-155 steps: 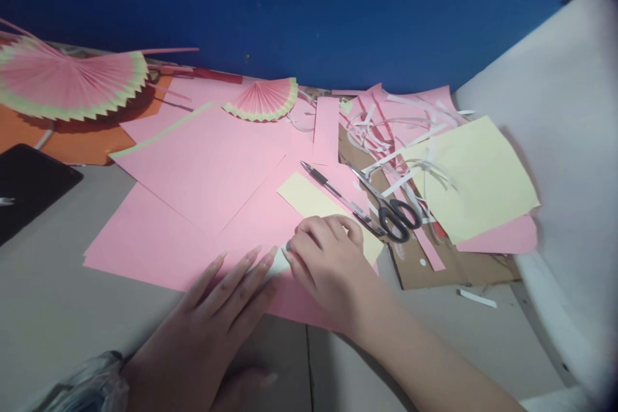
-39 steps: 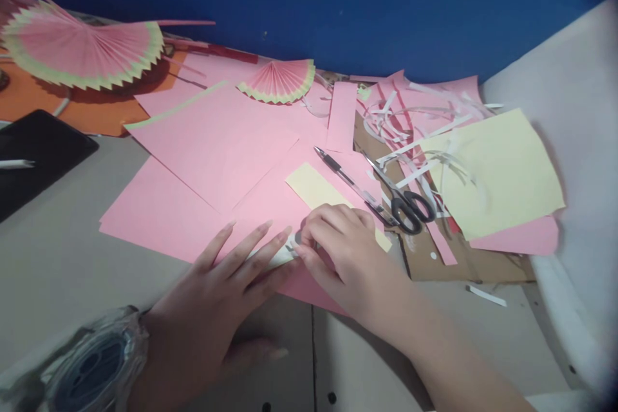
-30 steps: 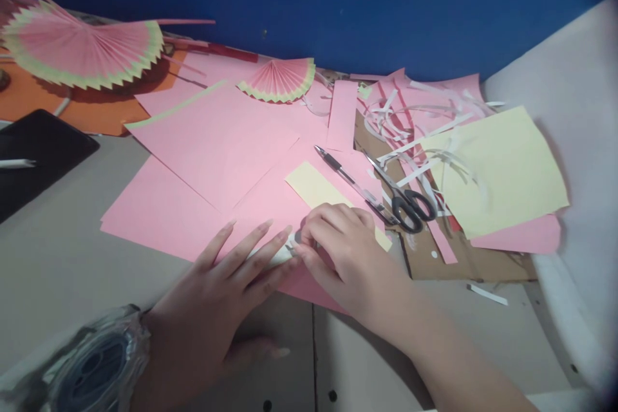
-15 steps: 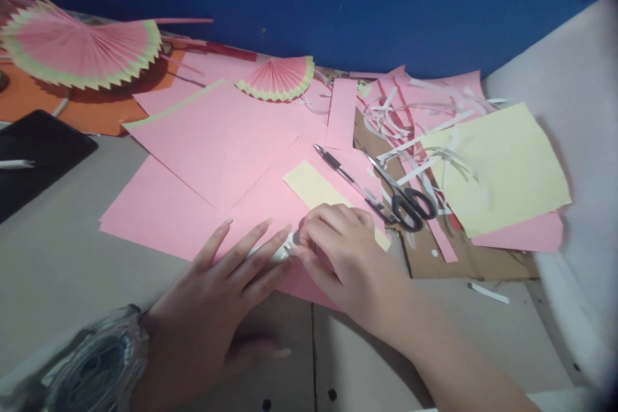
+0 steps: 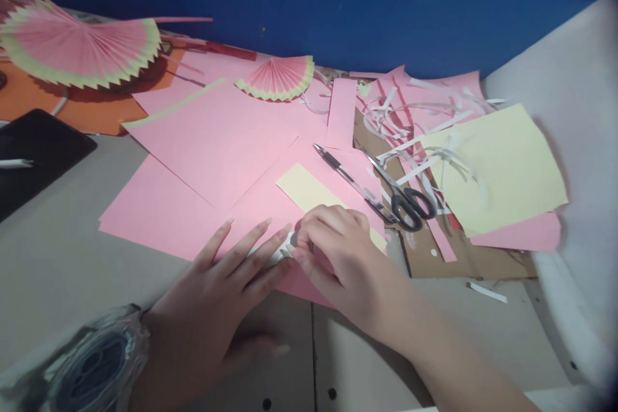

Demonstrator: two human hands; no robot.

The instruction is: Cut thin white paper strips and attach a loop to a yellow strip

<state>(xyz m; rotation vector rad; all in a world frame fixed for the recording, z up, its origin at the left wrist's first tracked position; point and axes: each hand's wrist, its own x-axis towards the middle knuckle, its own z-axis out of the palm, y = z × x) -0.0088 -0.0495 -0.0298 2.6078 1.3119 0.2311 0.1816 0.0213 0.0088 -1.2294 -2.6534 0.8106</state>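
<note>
Paper (image 5: pixel 279 255), whitish and narrow where it shows, apparently creased at one end, lies on the pink sheets (image 5: pixel 193 167) beneath the left hand (image 5: pixel 219 290), whose fingers are spread flat. The right hand (image 5: pixel 340 244) curls its fingers closely together at that end; whether they pinch it, I cannot tell. A pale yellow strip (image 5: pixel 304 185) runs partly beneath the right hand.

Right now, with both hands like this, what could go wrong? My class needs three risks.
The left hand spreads over a small white piece, with the right hand bent at its end; uneven pressure might crease it.
The right hand partly covers the yellow paper strip and could drag it askew.
The clear-barrelled pen lies on the pink sheet, tip seemingly bare; a knock might mark it.
</note>
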